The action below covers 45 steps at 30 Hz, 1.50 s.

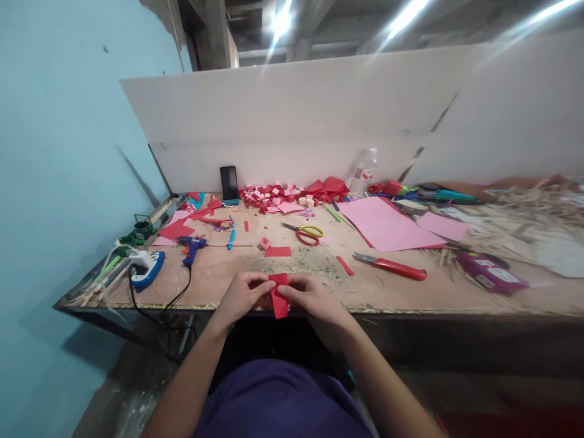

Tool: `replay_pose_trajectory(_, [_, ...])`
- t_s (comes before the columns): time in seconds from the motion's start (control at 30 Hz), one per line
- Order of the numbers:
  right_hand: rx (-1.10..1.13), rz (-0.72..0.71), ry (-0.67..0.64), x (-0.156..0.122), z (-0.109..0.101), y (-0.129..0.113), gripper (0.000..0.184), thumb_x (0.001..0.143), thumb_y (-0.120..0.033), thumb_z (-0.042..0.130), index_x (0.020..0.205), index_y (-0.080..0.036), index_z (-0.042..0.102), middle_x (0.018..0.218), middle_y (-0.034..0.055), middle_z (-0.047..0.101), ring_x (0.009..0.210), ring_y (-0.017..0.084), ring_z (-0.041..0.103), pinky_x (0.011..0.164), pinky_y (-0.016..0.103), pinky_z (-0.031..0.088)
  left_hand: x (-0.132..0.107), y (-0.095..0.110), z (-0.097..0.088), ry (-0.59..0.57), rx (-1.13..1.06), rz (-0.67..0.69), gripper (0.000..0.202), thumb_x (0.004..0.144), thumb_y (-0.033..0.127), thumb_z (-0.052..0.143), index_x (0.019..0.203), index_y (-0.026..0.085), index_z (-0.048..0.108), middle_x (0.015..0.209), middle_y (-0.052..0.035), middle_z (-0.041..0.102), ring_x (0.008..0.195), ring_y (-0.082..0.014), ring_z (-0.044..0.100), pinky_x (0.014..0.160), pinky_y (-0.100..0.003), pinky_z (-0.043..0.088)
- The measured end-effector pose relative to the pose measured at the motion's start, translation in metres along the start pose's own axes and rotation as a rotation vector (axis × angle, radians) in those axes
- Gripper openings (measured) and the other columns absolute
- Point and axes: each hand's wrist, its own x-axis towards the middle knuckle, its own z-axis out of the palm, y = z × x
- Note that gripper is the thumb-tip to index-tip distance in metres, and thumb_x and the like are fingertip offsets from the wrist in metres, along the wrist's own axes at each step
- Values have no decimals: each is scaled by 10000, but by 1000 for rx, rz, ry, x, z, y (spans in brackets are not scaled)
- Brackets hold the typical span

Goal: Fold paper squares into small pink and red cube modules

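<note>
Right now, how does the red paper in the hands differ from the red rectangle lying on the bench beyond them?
The red paper is pinched between left hand and right hand; the red rectangle lies untouched on the bench. The red paper points lengthwise toward the person; the red rectangle lies flat, long side across. Both are the same red.

The folded paper (279,296) is plain red, the same red as the small rectangle (278,251) on the worktop (219,277) — a pale tan board flecked with green in the middle. The big sheets (385,225) are pink. The scissors (306,233) have one yellow loop and one red; the knife (392,266) has a red handle. The glue gun (191,246) is blue, the phone (229,182) black, the little cubes (269,196) red and white — the wall (59,152) pale turquoise.
</note>
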Motion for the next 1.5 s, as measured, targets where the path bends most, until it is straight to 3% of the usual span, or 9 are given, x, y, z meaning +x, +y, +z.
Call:
replay_pose_trajectory(0.17, [-4,-2,12,-2,1,-1,382,854,-520,723,832,-139,718,722,17,615,616,129,487,561,241,376,0,3,-1,55,50,56,262,883,381,700,800,137,747,768,-29,729,722,-161,649,700,-235,487])
replay_pose_trajectory(0.5, [-35,-37,21,-5,-1,1,354,900,-467,687,757,-144,678,658,-14,527,588,113,406,549,242,316,-3,3,3,16,-6,28,289,895,415,690,899,132,752,845,-56,748,755,-174,671,695,-240,513])
replay_pose_trajectory(0.9, [-161,-66,-6,-4,-2,4,367,945,-481,636,883,-141,758,747,28,646,660,155,512,631,270,399,-5,3,3,49,3,14,329,921,448,652,866,142,758,772,-51,743,665,-177,696,600,-230,544])
replay_pose_trajectory(1.1, [-169,-44,1,-7,0,-4,328,945,-429,637,848,-142,762,744,31,666,650,154,527,616,266,392,-5,0,2,87,-26,-15,326,919,459,648,918,151,755,780,-44,753,619,-192,719,565,-245,556])
replay_pose_trajectory(1.17, [-178,-45,23,-8,1,-6,321,944,-420,636,843,-144,765,744,34,675,649,157,533,619,267,399,-4,0,1,118,9,-3,332,926,457,638,936,151,766,792,-53,763,635,-202,726,588,-256,559])
replay_pose_trajectory(1.3, [-254,-84,110,-9,4,-7,328,957,-412,611,817,-156,761,749,38,690,669,170,548,635,274,412,-3,1,-1,143,73,70,315,931,425,637,945,153,795,881,-74,784,835,-244,746,766,-295,573])
replay_pose_trajectory(1.5, [-285,-104,123,-8,7,-8,356,953,-419,604,732,-165,719,663,20,619,616,155,489,577,266,377,-2,0,-1,157,64,52,338,932,445,629,948,147,787,858,-67,780,773,-228,734,708,-286,560])
